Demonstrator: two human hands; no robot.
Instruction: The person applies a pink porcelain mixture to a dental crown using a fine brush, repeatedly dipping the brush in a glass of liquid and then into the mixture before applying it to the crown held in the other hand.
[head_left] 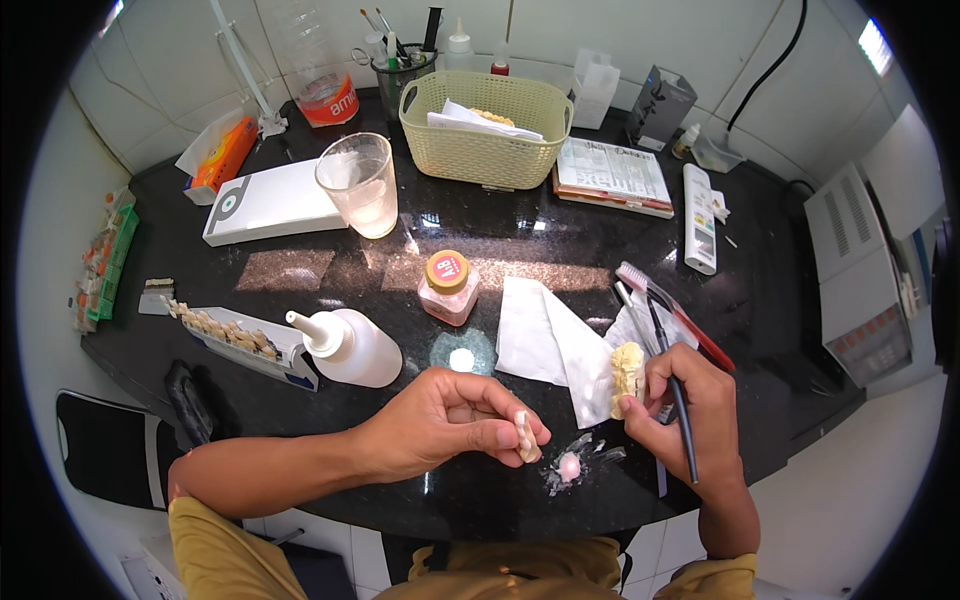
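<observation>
My left hand [452, 420] pinches a small pale tooth-shaped piece [524, 436] between thumb and fingers, low over the black counter [330, 270]. My right hand [690, 410] grips a cream dental cast [628, 372] and also holds a thin dark-handled brush [678, 390] that points away from me. Between the hands, a pink blob [569, 466] lies on a scrap of clear film. A white paper tissue [555, 345] is spread just beyond the hands.
A small pink-powder jar [449, 288], white squeeze bottle [350, 347], strip of tooth samples [235, 337], plastic cup [362, 185], woven basket [487, 127], flat white box [270, 202], red toothbrush [672, 312], booklet [612, 175] and white remote-like device [700, 218] crowd the counter.
</observation>
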